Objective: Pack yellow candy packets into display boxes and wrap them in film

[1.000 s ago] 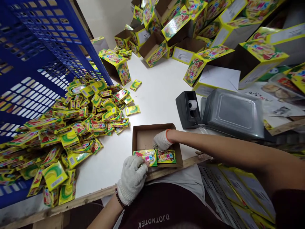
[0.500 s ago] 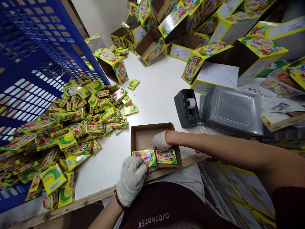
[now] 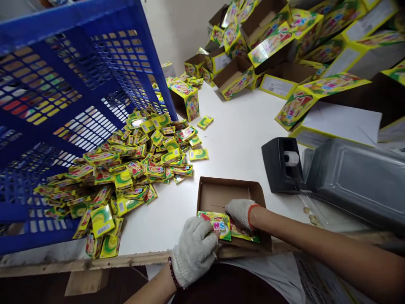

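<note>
A shallow brown cardboard box lies at the table's near edge. Two stacks of yellow-green candy packets fill its near end. My left hand, in a white knit glove, rests over the left stack at the box's near wall, fingers curled on the packets. My right hand, also gloved, presses down on the right stack inside the box, fingers closed over it. A large heap of loose packets spreads to the left.
A tilted blue plastic crate rises behind the heap. A black tape dispenser and grey metal tray sit right of the box. Open yellow cartons pile at the far side. The wooden table edge runs along the front.
The view has swung, so everything sits further right and lower. My right hand has slid down from the box's middle onto the right packet stack. The left hand stays on the left stack.
</note>
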A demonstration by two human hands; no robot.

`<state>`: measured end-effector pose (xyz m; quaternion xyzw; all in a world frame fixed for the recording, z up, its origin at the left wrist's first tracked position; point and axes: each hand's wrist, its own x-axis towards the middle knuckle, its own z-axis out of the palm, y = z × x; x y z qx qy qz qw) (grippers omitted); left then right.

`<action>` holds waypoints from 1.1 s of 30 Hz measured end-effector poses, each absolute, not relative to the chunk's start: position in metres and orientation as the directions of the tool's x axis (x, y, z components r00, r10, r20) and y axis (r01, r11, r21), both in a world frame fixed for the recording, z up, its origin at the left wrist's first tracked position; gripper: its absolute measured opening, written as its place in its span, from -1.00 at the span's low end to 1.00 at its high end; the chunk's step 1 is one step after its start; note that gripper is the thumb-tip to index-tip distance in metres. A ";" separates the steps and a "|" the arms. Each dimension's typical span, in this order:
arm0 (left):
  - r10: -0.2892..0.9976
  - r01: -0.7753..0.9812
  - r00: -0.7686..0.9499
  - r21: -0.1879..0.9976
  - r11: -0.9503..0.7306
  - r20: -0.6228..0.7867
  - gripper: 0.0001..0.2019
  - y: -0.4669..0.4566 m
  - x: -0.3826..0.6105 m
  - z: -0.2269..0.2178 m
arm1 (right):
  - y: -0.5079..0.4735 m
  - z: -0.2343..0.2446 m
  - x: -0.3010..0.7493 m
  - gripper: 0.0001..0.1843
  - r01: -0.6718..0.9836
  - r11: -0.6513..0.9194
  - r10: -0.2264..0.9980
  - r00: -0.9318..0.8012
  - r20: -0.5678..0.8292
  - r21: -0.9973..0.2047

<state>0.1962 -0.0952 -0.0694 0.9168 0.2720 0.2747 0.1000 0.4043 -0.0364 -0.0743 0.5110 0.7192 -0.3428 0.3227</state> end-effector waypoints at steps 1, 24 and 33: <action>0.556 0.425 0.716 0.369 -0.827 0.421 -0.91 -0.092 0.196 -0.066 | -0.036 -0.073 0.404 -0.57 0.958 0.242 0.519 -0.263 -0.814 -0.155; 0.900 0.760 0.405 0.488 -0.429 0.160 -0.85 0.088 0.168 -0.022 | 0.061 0.007 0.371 -0.47 0.816 0.420 0.908 -0.380 0.179 -0.397; 0.977 0.941 0.209 0.279 -0.190 -0.038 -0.73 0.119 0.194 -0.038 | 0.078 0.005 0.423 -0.85 0.884 0.062 0.960 -0.180 -0.214 -0.463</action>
